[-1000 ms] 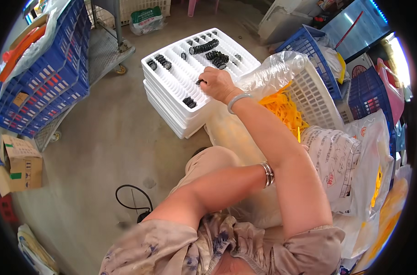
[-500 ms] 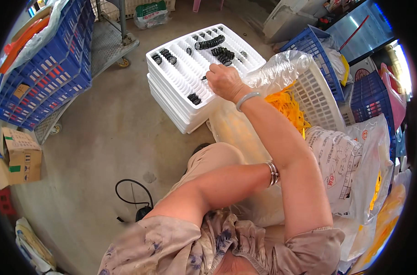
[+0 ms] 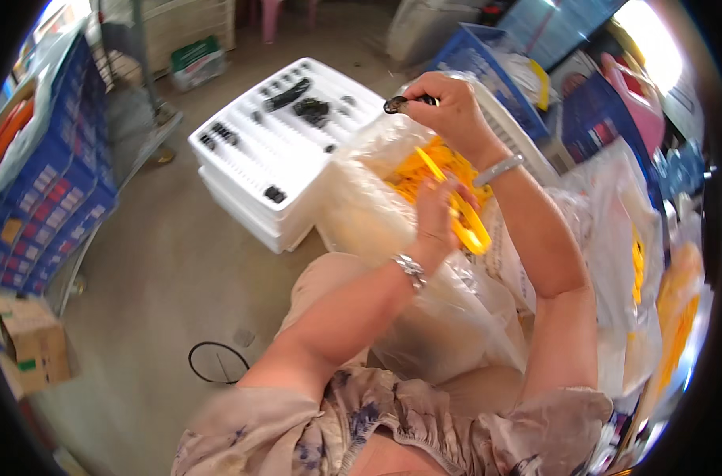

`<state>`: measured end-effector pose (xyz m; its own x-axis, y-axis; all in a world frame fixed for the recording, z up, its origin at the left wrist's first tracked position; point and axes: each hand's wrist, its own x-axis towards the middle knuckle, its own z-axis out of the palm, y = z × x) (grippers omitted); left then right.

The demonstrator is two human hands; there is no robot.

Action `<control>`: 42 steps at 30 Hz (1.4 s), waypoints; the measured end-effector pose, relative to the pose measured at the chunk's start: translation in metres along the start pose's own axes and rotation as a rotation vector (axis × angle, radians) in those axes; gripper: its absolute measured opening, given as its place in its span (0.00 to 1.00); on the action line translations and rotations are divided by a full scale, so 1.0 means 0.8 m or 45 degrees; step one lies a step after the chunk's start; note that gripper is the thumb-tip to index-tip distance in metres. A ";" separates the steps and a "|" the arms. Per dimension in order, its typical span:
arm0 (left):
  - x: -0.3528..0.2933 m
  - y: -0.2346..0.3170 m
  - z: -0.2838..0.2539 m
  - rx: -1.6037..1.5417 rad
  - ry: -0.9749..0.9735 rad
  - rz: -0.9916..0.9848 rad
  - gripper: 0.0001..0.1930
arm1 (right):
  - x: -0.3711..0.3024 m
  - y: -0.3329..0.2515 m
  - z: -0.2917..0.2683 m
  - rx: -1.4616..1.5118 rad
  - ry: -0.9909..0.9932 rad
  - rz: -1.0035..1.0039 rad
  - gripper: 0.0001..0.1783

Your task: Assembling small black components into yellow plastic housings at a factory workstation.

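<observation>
The person's right hand point(image 3: 455, 111) is raised beyond the right edge of the white tray point(image 3: 278, 159), its thumb and fingers pinched together on a small dark piece point(image 3: 395, 104) whose rounded end pokes out to the left; the shape of the rest is hidden in the grip. Lower and nearer the body, the left hand point(image 3: 436, 218) is closed around a long, slim yellow piece point(image 3: 476, 238), with one narrow end rising above the fingers and a broader, curved part hanging out to the right. Just behind the left hand lies a heap of loose yellow strips point(image 3: 405, 170), with clear plastic sheeting point(image 3: 369, 190) around it and a white crate point(image 3: 528, 155) to its right. The tray tops a stack on the floor point(image 3: 155, 270) at the upper left, and its ridged rows carry black pieces point(image 3: 311, 111) in several groups, the largest toward the far side and a small cluster near the front corner. A silver-coloured watch or bracelet point(image 3: 409, 271) sits on the left wrist and a pale bangle point(image 3: 500, 170) on the right. A tall blue crate point(image 3: 51, 182) stands at the far left, with an open cardboard box point(image 3: 36, 337) below it.
</observation>
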<state>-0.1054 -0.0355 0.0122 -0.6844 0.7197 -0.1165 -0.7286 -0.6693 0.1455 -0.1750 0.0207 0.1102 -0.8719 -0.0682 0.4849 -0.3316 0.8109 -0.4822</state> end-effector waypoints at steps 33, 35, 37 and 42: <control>-0.028 -0.137 -0.018 0.741 -0.334 -0.702 0.11 | -0.403 0.013 -0.079 -0.385 0.704 0.528 0.15; -0.026 -0.134 -0.015 0.671 -0.325 -0.776 0.13 | -0.402 0.010 -0.081 -0.415 0.694 0.502 0.15; -0.023 -0.132 -0.013 0.606 -0.342 -0.898 0.22 | -0.402 0.006 -0.085 -0.468 0.614 0.537 0.14; -0.019 -0.128 -0.020 0.562 -0.420 -0.998 0.24 | -0.405 0.009 -0.088 -0.404 0.573 0.459 0.15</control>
<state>-0.0212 0.0192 -0.0170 0.0849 0.9942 -0.0657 -0.8544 0.1066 0.5086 0.1305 0.0896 0.0010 -0.6500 0.4338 0.6240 0.1359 0.8742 -0.4662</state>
